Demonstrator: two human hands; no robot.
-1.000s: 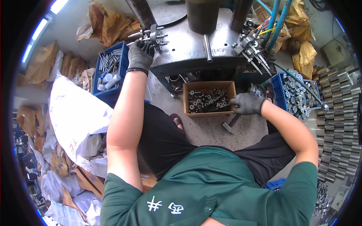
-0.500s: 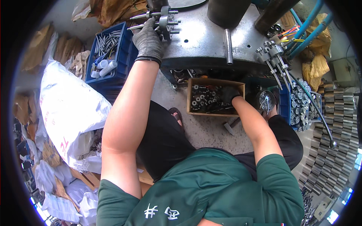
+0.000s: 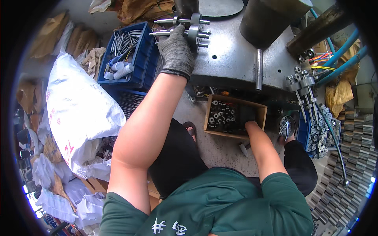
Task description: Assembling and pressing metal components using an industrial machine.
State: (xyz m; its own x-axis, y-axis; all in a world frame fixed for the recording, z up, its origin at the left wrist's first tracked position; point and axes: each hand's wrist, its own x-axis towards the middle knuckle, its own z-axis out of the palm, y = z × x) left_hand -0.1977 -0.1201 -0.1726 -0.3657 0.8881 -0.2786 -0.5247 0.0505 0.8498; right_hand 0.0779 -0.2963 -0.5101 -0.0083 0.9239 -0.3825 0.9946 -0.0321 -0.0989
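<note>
In a grey knit glove, my left hand point(image 3: 178, 53) is closed around a metal assembly point(image 3: 194, 33) of long pointed shafts and round discs, at the left edge of the steel machine table point(image 3: 230, 65). The shafts point left, past my fingers. My right hand point(image 3: 247, 114), in a dark glove, reaches down into the right half of a wooden box point(image 3: 226, 133) below the table. Its fingers are hidden in the shadow there. Several small rings and black parts point(image 3: 221, 114) lie in the left half of that box.
A blue bin point(image 3: 143, 59) with metal pins and white bottles stands left, behind a white sack point(image 3: 82, 110). A dark cylinder with a steel rod point(image 3: 258, 70) overhangs the table. Another shaft assembly point(image 3: 303, 86) is at right, near bins of discs. A hammer point(image 3: 243, 149) lies by the box.
The whole view has shifted, so the table and box appear lower and further right. My left hand keeps its hold on the shaft assembly. My right hand remains in the box.
</note>
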